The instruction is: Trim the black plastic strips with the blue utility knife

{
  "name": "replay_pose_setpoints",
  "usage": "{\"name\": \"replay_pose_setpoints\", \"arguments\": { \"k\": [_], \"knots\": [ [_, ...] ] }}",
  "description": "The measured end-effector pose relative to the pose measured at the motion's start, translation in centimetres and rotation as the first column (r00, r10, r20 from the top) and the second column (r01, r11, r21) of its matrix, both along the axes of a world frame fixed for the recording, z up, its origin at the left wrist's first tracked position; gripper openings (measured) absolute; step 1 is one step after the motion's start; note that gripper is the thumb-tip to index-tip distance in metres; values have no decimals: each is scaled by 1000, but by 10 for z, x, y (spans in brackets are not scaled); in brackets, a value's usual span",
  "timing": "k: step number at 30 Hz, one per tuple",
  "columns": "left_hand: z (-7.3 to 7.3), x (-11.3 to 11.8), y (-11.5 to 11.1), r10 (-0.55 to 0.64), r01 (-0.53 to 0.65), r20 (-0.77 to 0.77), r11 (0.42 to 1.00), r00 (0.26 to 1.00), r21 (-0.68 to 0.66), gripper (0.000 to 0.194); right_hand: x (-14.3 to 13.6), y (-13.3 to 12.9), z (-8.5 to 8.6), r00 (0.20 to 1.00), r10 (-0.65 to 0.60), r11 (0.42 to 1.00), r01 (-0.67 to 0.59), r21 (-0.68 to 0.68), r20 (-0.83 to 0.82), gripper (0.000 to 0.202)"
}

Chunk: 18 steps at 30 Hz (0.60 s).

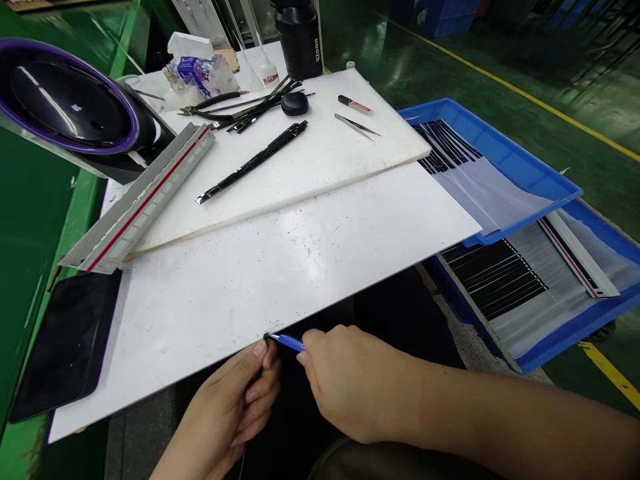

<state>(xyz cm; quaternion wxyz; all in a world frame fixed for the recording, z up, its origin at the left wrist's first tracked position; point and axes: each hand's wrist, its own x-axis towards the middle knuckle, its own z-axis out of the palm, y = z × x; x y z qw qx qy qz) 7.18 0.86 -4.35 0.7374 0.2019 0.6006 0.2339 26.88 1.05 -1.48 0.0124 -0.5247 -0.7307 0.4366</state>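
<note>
My right hand (350,380) is closed around a blue pen-like tool (291,343), whose metal tip points left. That tip touches a small black piece (267,337) at the front edge of the white board (280,267). My left hand (245,393) pinches the small black piece between thumb and fingers. A thin dark strand hangs below my left hand; whether it joins the black piece is hidden. Tiny dark specks lie scattered on the board.
A white foam slab (240,180) carries black strips (253,163), tweezers (357,125), pliers (210,103) and a black case (295,103). Left are a scale ruler (145,207) and a phone (65,340). Blue trays (530,180) with dark strips stand right.
</note>
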Motion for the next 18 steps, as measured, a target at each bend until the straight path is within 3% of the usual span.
{"name": "replay_pose_setpoints", "arguments": {
  "k": [9,14,18],
  "knots": [
    [-2,-4,2,6,-6,66,1000,998,-11,41,-8,-4,-6,995,-8,999,4,41,99,24],
    [-2,-1,0,38,-39,70,999,997,6,41,-3,-7,-11,998,-10,997,14,72,-58,28],
    [-2,5,-3,67,-70,61,997,996,36,38,0,-8,-9,997,-19,996,25,83,-71,29]
  ]
}}
